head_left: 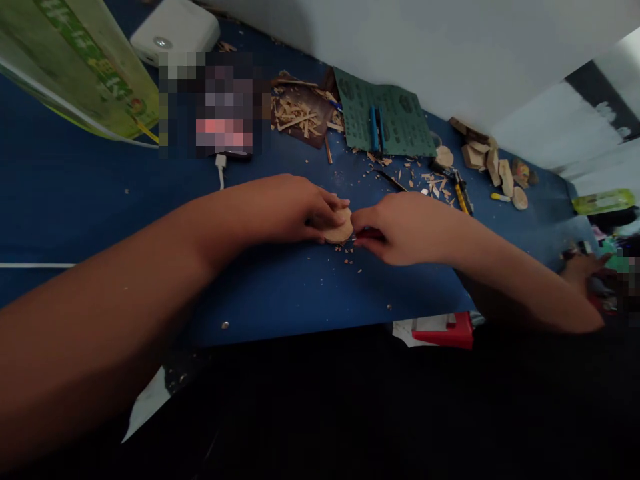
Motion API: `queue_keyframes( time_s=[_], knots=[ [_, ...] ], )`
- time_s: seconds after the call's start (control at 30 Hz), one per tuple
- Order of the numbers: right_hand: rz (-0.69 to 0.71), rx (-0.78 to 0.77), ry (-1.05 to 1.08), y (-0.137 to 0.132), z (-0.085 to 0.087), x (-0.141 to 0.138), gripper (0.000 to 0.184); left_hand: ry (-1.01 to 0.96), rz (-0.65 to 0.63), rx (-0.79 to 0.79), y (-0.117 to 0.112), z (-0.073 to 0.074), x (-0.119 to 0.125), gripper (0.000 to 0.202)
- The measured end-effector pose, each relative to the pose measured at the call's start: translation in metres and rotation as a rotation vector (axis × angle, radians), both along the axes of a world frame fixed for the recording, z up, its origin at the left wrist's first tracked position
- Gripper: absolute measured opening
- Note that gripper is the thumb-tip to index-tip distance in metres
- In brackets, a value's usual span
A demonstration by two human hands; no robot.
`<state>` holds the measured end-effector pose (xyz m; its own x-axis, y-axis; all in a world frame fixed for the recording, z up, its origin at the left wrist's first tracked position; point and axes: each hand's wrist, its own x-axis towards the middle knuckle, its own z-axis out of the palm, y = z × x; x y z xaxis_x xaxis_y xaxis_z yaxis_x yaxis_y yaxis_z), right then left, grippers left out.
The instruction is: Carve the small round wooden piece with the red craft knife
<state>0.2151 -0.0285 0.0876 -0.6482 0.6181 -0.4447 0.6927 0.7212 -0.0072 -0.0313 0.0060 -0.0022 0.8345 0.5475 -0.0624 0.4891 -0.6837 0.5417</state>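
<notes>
A pale round wooden disc [340, 231] lies on the blue tabletop near its front edge. My left hand [300, 207] grips the disc from the left, fingers over its top and thumb at its near side. From the right, my right hand [395, 227] is closed around a small carving tool [371, 234] with a dark reddish handle. Its thin metal tip touches or nearly touches the disc's right edge; most of the tool is hidden in my fingers. Small wood chips [346, 251] lie just below the disc.
Behind my hands are a green sandpaper sheet [400, 123], a blue tool [376, 130], wood shavings [300, 115], a yellow-black cutter [461, 193] and wood blocks [480, 157]. A white box [175, 33] and a green-yellow bag [85, 67] stand left. Another person's hand [583, 270] is far right.
</notes>
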Motion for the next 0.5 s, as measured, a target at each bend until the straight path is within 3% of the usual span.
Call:
queue_keyframes(
  time_s=[0.13,0.33,0.5],
  knots=[
    [0.037,-0.075,-0.014,0.016,0.003,-0.007,0.012,-0.001,-0.021,-0.008,0.003,-0.005,-0.001,0.039],
    [0.076,-0.248,-0.010,0.048,-0.006,-0.015,0.018,-0.037,-0.076,0.043,0.001,-0.001,-0.003,0.039],
    [0.106,-0.381,0.016,0.065,-0.008,-0.004,0.022,-0.052,-0.070,0.070,-0.001,-0.001,-0.004,0.042]
  ],
)
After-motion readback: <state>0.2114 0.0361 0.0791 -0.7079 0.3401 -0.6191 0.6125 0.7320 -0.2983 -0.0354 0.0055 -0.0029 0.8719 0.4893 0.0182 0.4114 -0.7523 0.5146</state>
